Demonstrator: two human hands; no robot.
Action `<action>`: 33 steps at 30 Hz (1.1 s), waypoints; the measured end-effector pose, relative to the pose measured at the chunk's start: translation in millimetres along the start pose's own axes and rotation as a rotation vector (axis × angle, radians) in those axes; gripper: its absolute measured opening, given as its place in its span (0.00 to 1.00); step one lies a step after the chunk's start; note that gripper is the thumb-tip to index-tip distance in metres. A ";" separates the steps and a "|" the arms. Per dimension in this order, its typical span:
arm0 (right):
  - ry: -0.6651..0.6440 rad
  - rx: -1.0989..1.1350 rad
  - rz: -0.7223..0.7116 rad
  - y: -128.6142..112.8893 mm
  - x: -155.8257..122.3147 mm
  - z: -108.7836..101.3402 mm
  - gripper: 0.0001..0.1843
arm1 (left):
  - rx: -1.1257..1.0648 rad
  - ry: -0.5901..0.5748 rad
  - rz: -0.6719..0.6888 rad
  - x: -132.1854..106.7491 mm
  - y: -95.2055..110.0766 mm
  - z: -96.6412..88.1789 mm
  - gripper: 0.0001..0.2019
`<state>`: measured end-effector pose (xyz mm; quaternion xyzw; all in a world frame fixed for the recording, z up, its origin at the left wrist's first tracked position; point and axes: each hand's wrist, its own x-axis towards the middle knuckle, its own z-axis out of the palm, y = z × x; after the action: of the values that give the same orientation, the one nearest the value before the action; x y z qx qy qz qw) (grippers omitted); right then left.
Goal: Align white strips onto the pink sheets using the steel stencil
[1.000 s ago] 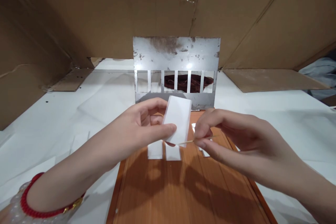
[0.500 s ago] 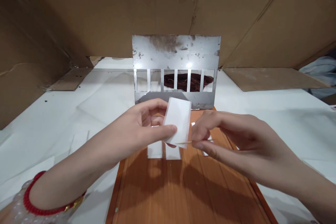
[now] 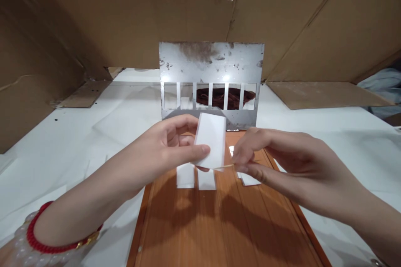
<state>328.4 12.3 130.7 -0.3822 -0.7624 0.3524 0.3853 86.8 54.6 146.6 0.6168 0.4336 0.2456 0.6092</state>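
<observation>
My left hand (image 3: 178, 144) pinches a white card with a clear film edge (image 3: 213, 135), thumb on its front face, and holds it up over the board. A thin pale stick, much like a toothpick (image 3: 226, 167), is held between the thumb and forefinger of my right hand (image 3: 266, 154). The stick's tip meets the bottom edge of the card. Below my left hand two white cards, a left one (image 3: 185, 177) and a right one (image 3: 206, 180), lie on the wooden board (image 3: 194, 225). More white cards (image 3: 250, 179) lie partly hidden under my right hand.
A stained metal plate (image 3: 213, 64) with a row of rectangular cut-outs stands upright at the board's far end. Dark red cloth (image 3: 236, 98) shows through it. Cardboard walls (image 3: 125, 16) enclose the white table (image 3: 131, 108). Thin clear sheets lie on the left.
The card in my left hand has moved slightly up and left and stands a little straighter. My right hand has shifted slightly right, with the stick's tip still at the card's lower edge.
</observation>
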 end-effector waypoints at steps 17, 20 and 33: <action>0.029 0.043 0.059 5.5 -3.3 -11.1 0.05 | -0.095 0.008 0.011 -1.1 4.2 -2.4 0.07; 0.035 0.031 0.055 5.6 -4.6 -12.2 0.04 | -0.090 -0.009 0.035 -1.8 4.6 -4.0 0.07; 0.074 -0.007 0.069 5.4 -1.8 -14.4 0.05 | -0.063 -0.002 0.008 -3.1 7.5 -2.5 0.10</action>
<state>343.2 16.8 132.2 -0.4224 -0.7351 0.3487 0.3995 85.0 54.3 154.9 0.5994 0.4227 0.2608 0.6277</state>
